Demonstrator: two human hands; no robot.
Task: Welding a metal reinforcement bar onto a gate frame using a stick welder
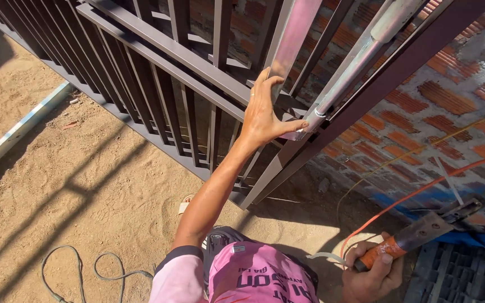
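— Where are the two hands?

— The left hand (263, 115) is raised, palm flat against a bare metal bar (293, 42) of the dark brown steel gate (158, 67), thumb spread out to the right toward a silvery tube (343, 73). Fingers are open and pressed on, not wrapped around anything.

— And the other one?

— The right hand (373, 272) sits low and near, at the lower right, closed tight round the orange handle of a welding electrode holder (422, 233). A thin rod (450, 182) sticks out of its clamp.

— Which way does the holder point?

— Its long axis runs up and to the right, toward the brick wall (450, 95), so away from the spot the left hand steadies. That spot lies up and to the left of the holder, well apart. The left hand is plainly the nearer one to the gate.

— The bars there?

— The bare bar and the tube both slant steeply, leaning from upper right down toward the thumb.

— Any containers?

— None that I can make out. An orange cable (416, 193) trails rightward, a grey cable (79, 269) loops on the sandy ground (57, 185), and a dark plastic pallet (461, 269) lies at the near right.
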